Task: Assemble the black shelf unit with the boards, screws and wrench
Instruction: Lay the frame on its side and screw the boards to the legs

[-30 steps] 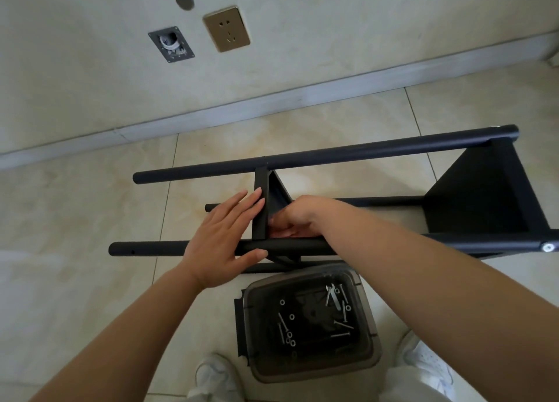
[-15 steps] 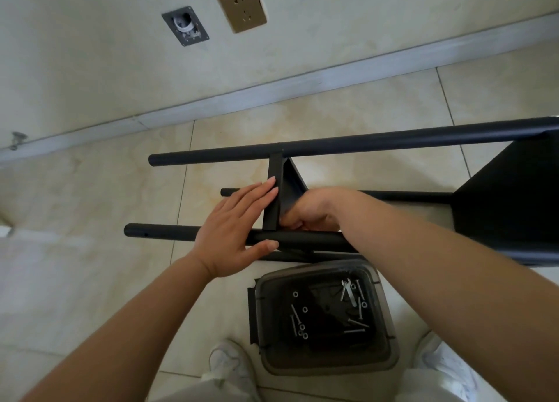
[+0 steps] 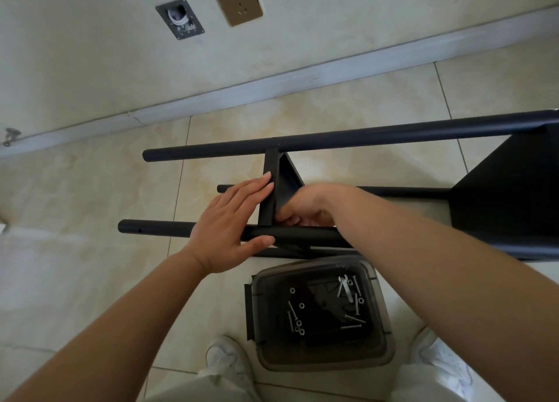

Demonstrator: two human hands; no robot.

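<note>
Left hand [image 3: 225, 223] flat, fingers straight against upright black board [image 3: 270, 189]; right hand [image 3: 305, 208] curled behind it, grip hidden, near tube [image 3: 302, 235] lying crosswise

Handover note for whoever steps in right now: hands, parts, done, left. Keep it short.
Left hand: flat, fingers straight against the middle board, thumb under the near pole.
Right hand: curled at the board-pole joint; what it holds is hidden.
Frame lies on its side on the floor; end board already between the poles.
Wrench and spare screws sit in the bin.
Left: fasten the middle board, further boards.
</note>
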